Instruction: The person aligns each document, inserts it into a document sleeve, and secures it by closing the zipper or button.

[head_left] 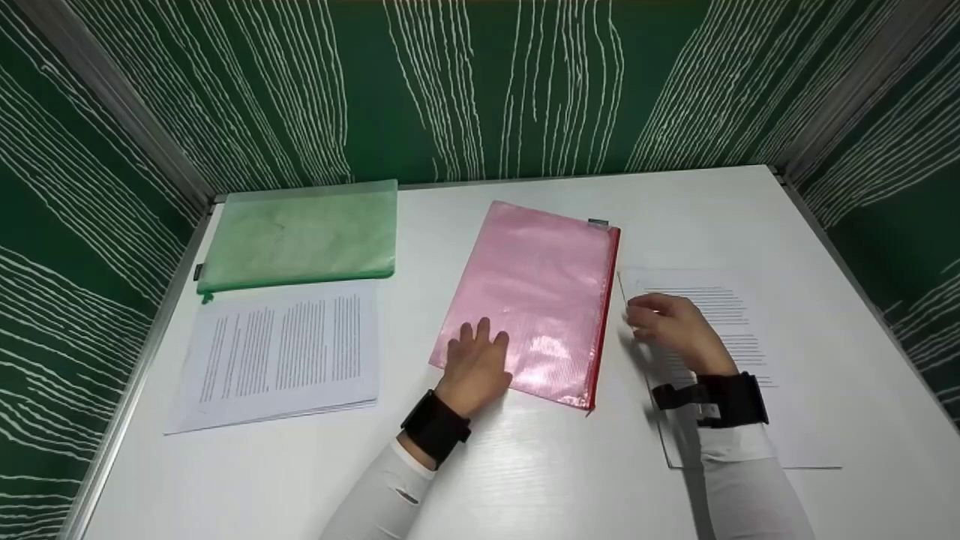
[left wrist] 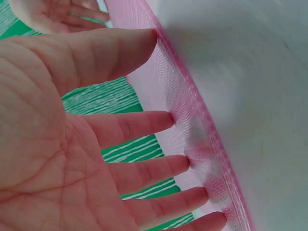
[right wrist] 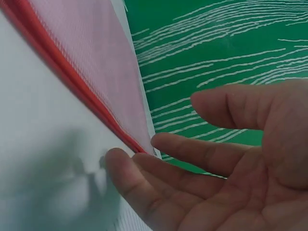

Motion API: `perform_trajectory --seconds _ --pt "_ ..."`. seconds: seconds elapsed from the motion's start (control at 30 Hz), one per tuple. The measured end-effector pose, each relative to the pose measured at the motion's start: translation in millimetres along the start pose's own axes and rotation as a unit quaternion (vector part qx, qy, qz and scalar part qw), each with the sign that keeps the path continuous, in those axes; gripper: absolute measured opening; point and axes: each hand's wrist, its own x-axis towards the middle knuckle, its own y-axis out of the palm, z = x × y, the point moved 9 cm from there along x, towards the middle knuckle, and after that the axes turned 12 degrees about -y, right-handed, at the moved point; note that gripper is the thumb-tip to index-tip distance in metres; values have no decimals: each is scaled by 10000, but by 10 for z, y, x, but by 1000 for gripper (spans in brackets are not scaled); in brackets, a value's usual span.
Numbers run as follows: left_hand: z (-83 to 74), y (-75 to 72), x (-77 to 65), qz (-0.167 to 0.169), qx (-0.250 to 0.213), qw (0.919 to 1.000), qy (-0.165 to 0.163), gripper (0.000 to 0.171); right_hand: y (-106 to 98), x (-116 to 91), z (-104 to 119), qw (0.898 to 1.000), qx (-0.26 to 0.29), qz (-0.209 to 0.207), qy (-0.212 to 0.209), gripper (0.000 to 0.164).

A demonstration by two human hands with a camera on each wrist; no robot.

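A pink zip folder (head_left: pixel 536 292) with a red zip edge (head_left: pixel 607 322) lies at a slant in the middle of the table. My left hand (head_left: pixel 477 367) rests on its near left corner, fingers spread; in the left wrist view the fingertips (left wrist: pixel 166 118) press the pink mesh beside its seam. My right hand (head_left: pixel 679 330) hovers over the left side of a printed paper stack (head_left: pixel 780 427), just right of the red zip. Its fingers (right wrist: pixel 178 149) are loosely bent with nothing between them in the right wrist view.
A green zip folder (head_left: pixel 300 232) lies at the back left. In front of it is another stack of printed sheets (head_left: pixel 281 352). Green panels with white lines (head_left: pixel 487 90) stand around the back and sides of the white table (head_left: pixel 525 480).
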Motion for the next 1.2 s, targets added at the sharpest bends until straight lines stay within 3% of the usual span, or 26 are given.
perform_trajectory --seconds 0.27,0.4,0.47,0.53,0.63,0.77,0.87,1.0,1.1,1.2 --pt "-191 -59 -72 -681 445 9965 206 32 -349 -202 -69 9972 -712 -228 -16 53" --pt "-449 -99 -159 -1146 513 9906 544 24 -559 -302 -134 9943 -990 -333 226 60" --pt "-609 -102 -207 -1222 425 9886 769 20 -661 -358 -183 9934 -1003 -392 389 64" --pt "-788 -93 -252 -1115 222 9880 1042 18 -758 -417 -246 9931 -904 -493 569 68" --pt "-1048 -26 -296 -431 -316 9888 1397 18 -892 -493 -333 9912 -834 -673 778 71" --pt "-1339 89 -340 394 -900 9814 1650 36 -1009 -560 -424 9888 -771 -866 943 72" --pt "-1450 187 -314 905 -1361 9765 1403 52 -1045 -588 -489 9873 -709 -923 1082 74" --pt "-1468 330 -231 1608 -2223 9603 508 61 -1072 -622 -566 9846 -643 -964 1310 76" --pt "-1457 400 -180 1916 -2920 9369 -181 61 -1095 -640 -606 9828 -564 -949 1479 78" --pt "-1445 428 -131 1948 -3595 9099 -707 59 -1109 -652 -643 9814 -498 -851 1648 81"
